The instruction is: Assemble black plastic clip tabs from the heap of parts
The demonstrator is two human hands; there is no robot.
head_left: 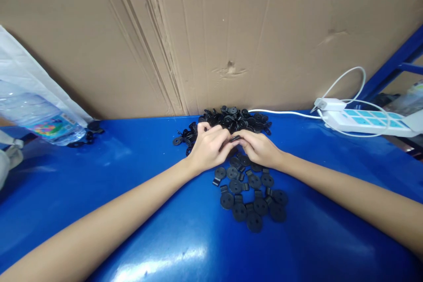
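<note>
My left hand (213,146) and my right hand (259,147) meet over the middle of the blue table, fingers closed. Between their fingertips they pinch a small black plastic piece (235,138), mostly covered by the fingers. Just behind the hands rises a heap of black round plastic parts (231,116), some of it hidden by my left hand. Nearer to me, below the hands, lie several black disc clips (254,220), each a disc with two holes and a short tab. A few of these sit partly under my right hand.
Cardboard (231,44) stands upright along the back edge of the blue table (158,233). At left, a clear plastic bottle (42,114) leans beside a white bag (29,66), with a few black parts (95,127) near it. A white power strip (370,122) with cables lies at right.
</note>
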